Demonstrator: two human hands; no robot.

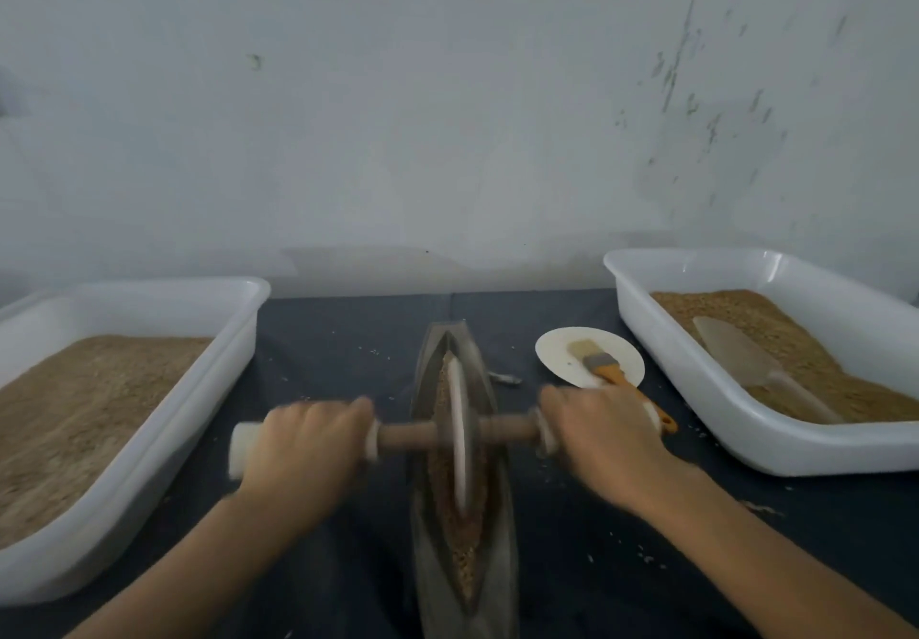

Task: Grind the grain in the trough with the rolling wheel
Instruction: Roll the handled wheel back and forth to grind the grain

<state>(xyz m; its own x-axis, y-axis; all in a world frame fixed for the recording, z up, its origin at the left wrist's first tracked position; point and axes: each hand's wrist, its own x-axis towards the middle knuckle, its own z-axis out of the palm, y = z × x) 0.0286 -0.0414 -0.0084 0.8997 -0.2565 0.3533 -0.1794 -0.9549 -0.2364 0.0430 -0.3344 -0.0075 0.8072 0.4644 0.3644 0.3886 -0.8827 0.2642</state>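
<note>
Dark cloth w/ boat-shaped trough (427,439), disc wheel (460,432); L hand (303,444) & R hand (604,434) clenched round wooden axle (405,434).

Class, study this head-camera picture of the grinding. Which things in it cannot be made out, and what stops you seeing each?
- Trough: near end cut off by bottom edge.
- Left tub: left side cut off by frame edge.
- Brush: handle partly hidden behind right hand.
- Left hand: fingers motion-blurred.
</note>
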